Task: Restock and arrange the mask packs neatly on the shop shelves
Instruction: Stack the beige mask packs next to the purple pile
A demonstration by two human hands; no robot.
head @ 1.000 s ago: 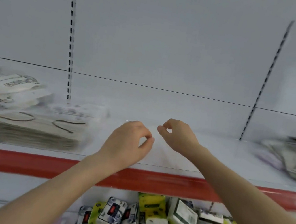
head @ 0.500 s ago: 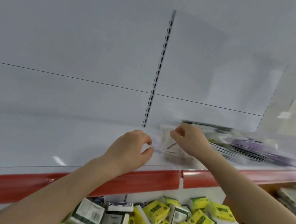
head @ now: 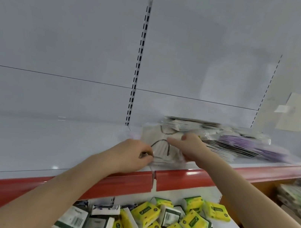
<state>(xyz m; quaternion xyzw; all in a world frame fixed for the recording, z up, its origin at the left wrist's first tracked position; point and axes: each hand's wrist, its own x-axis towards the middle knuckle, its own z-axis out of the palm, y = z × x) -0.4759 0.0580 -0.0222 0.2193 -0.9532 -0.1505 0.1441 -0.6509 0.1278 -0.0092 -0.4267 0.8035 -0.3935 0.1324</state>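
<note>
On glossy shelf (head: 43,146), left hand (head: 131,157) and right hand (head: 192,147) pinch crinkly mask pack (head: 160,147).

**Count at the red-fronted shelf**

On the white metal shelf with a red front strip (head: 43,146) lay one clear-wrapped pack of white masks (head: 162,147). Behind it was one heap of flat white and purple packs (head: 238,144), too blurred to count singly. Two hands reached onto the shelf: one left hand (head: 131,156), one right hand (head: 189,149). Below it lay at least eight yellow soft tissue packs (head: 146,210). Two slotted metal uprights (head: 140,53) rose behind it.
</note>
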